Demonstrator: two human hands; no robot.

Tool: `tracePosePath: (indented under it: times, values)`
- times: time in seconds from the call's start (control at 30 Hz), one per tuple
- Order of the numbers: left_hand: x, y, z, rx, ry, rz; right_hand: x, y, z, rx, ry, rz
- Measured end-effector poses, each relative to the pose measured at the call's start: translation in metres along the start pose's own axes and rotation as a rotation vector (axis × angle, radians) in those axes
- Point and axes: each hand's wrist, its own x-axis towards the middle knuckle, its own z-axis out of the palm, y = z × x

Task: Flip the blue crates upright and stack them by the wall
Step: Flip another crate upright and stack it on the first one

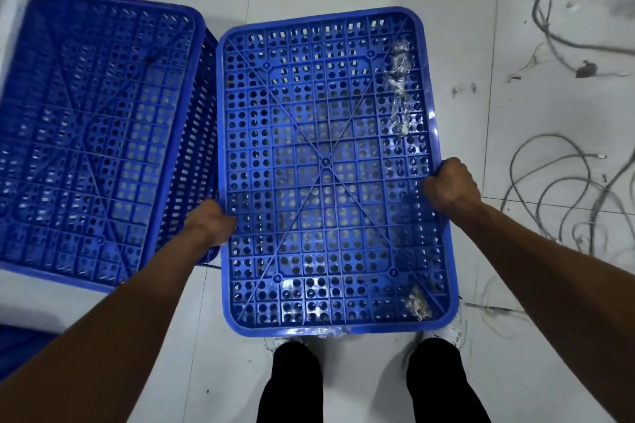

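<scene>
At frame centre the perforated, ribbed plastic blue crate (326, 165) lies bottom-up (long axis running top to bottom), left hand (210, 224) and right hand (450, 186) clenched on its long edges.

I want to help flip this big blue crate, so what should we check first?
1. Left hand grips the held blue perforated plastic crate: ok.
2. Right hand grips the opposite edge: ok.
3. Crate upright: not ok, ribbed bottom faces up.
4. Clear plastic scraps stuck on it: not ok.
5. Grey loose cables lie on the floor at right: not ok.
6. Second blue crate close alongside: cannot tell clearance.
</scene>
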Motion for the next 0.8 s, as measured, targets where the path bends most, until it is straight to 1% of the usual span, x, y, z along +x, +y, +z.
tracePosePath:
  times: [0.13, 0.23, 0.53, 0.67, 0.8]
  values:
    - [-0.032, 0.023, 0.015, -0.018, -0.044, 0.019, -0.004, 0.018, -0.039, -0.028, 0.016, -0.049]
    - [-0.053, 0.046, 0.026, -0.031, -0.055, 0.028, -0.004, 0.034, -0.072, -0.002, 0.03, -0.068]
    - [-0.1, 0.119, 0.064, -0.028, -0.035, 0.08, -0.005, 0.088, -0.155, 0.004, 0.101, -0.059]
    - [-0.106, 0.142, 0.086, -0.046, -0.05, 0.148, 0.003, 0.118, -0.177, 0.021, 0.161, -0.059]
    - [-0.101, 0.154, 0.114, -0.066, -0.061, 0.191, 0.009, 0.148, -0.18, 0.021, 0.198, -0.052]
